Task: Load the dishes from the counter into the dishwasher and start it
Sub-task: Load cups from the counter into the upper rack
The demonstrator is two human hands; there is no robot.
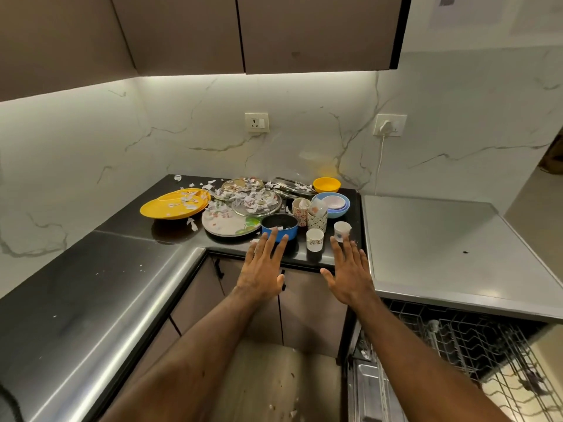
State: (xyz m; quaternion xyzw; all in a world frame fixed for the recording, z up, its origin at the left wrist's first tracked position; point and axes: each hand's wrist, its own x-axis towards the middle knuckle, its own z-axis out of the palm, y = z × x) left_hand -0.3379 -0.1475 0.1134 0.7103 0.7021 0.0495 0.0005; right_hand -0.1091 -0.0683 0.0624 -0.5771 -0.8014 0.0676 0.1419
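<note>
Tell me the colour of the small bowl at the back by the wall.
Yellow. The small round yellow bowl shows best in the head view.

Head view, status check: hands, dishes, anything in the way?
Left hand and right hand open, no grip. Dishes piled on the counter, dishwasher open. Paper scraps litter them.

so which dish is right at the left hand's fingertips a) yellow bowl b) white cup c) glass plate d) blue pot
d: the left hand, fingers straight, has its fingertips over the near wall of the blue pot, the one with the black inside.
</note>
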